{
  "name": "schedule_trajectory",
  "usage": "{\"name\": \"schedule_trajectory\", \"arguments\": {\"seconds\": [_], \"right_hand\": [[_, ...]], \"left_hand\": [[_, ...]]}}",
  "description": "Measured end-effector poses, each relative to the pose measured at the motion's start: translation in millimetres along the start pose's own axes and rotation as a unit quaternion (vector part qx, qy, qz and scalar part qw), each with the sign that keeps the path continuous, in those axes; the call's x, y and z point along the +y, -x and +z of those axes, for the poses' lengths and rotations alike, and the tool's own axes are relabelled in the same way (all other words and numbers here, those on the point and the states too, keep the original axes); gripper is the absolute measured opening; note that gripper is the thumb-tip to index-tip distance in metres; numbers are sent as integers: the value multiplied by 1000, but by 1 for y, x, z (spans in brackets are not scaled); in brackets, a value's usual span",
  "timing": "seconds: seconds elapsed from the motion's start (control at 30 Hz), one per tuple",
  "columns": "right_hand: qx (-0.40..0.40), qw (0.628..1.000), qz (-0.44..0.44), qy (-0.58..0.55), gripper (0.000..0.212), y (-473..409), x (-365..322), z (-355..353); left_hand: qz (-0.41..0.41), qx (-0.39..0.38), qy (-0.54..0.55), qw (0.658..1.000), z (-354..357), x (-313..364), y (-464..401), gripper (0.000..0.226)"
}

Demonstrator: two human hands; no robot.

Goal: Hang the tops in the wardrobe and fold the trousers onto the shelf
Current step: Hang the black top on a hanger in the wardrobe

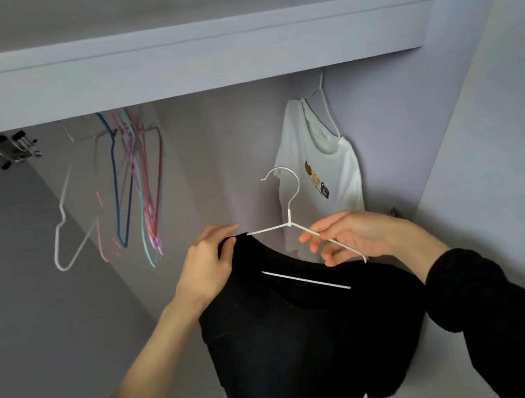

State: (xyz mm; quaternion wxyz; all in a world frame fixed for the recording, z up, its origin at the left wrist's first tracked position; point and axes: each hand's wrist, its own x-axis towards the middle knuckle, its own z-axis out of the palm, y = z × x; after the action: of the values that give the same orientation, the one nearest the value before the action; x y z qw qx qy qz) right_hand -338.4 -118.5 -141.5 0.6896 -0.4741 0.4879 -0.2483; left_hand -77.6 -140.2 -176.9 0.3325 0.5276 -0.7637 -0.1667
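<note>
Left of the hung white tee, the left hand pinches the black top by its shoulder, the right hand pinches the hanger (half threaded); next, seat the right shoulder.

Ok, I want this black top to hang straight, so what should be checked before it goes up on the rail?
1. Left hand grips black top at the collar: ok.
2. Right hand holds white hanger arm: ok.
3. Both hanger arms inside the top: not ok, right arm is bare.
4. Hook free: ok.
5. Free space beside white T-shirt: ok.
6. Rail: cannot tell, hidden behind the shelf.
</note>
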Motion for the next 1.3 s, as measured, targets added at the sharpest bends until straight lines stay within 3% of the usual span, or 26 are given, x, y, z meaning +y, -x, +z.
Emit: {"name": "schedule_trajectory", "arguments": {"seconds": [0.17, 0.37, 0.63, 0.83, 1.17, 1.3], "right_hand": [[-18, 982, -34, -186, 38, -10, -6, -3], [10, 965, -89, -247, 32, -33, -34, 1], [56, 947, -159, -273, 46, -65, -73, -24], [99, 931, -214, -279, 41, -80, -101, -51], [180, 896, -234, -331, 42, -113, -129, -86], [249, 888, -220, -316, 44, -116, -131, -100]], "left_hand": [[204, 93, -116, 968, -28, 30, -17, 33], [328, 218, -278, 876, -61, 68, -40, 57], [187, 275, -410, 849, -71, 75, -72, 94], [183, 277, -440, 835, -69, 71, -76, 98], [183, 281, -445, 830, -68, 67, -79, 101], [180, 287, -449, 827, -67, 66, -80, 101]]}}
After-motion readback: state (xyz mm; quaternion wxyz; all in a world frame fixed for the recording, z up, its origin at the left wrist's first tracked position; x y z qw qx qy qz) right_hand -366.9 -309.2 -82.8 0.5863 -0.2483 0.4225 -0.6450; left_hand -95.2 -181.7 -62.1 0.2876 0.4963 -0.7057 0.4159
